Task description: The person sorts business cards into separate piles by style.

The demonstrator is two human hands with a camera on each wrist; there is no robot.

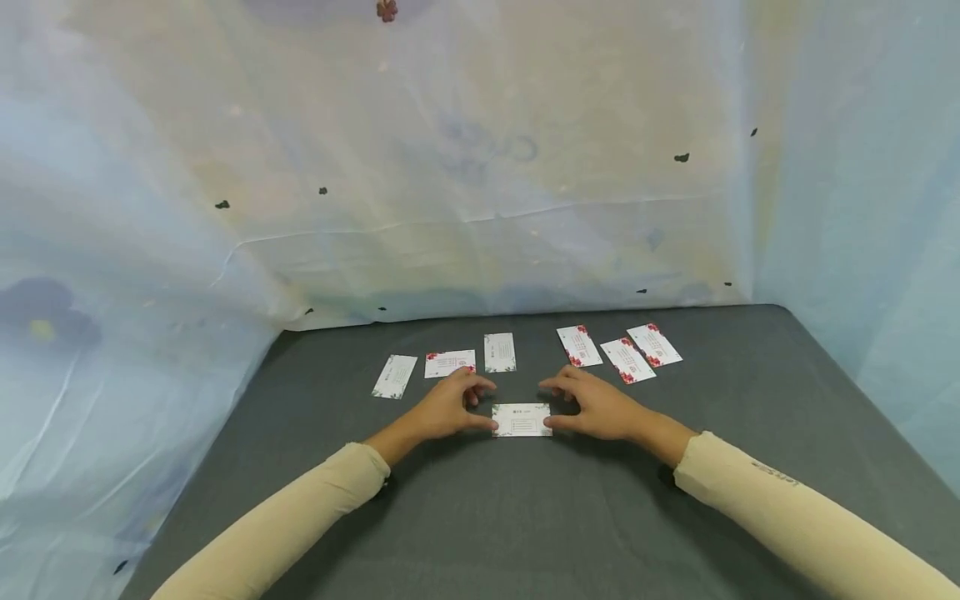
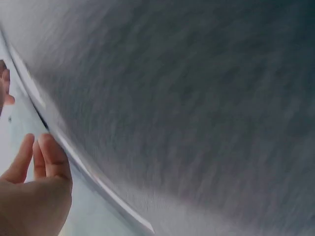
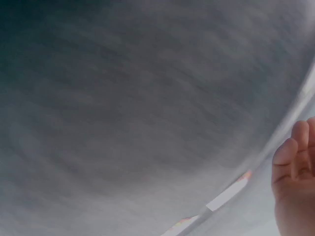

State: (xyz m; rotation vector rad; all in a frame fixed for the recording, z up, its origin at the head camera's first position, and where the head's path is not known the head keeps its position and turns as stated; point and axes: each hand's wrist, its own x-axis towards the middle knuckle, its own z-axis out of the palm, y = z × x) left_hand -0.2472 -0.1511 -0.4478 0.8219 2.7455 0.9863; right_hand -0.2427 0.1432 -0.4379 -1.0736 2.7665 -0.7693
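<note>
A white printed card (image 1: 521,419) with grey leafy corners lies flat on the dark cloth, between the two hands. At its left edge is the thumb of my left hand (image 1: 448,406), whose other fingers are loosely bent above the cloth. My right hand (image 1: 600,406) mirrors this, its thumb at the card's right edge. Neither hand grips the card. In the left wrist view the left hand (image 2: 37,196) has its thumb and fingers apart, and no card shows between them. The right wrist view shows the right hand (image 3: 298,182) partly cut off by the frame.
Behind the left hand lie a tilted leafy card (image 1: 394,377), a red-flowered card (image 1: 448,362) and an upright leafy card (image 1: 499,352). Further right are three red-flowered cards, the left (image 1: 579,345), middle (image 1: 627,360) and right (image 1: 655,344). A patterned curtain (image 1: 487,167) hangs behind the dark table (image 1: 510,525).
</note>
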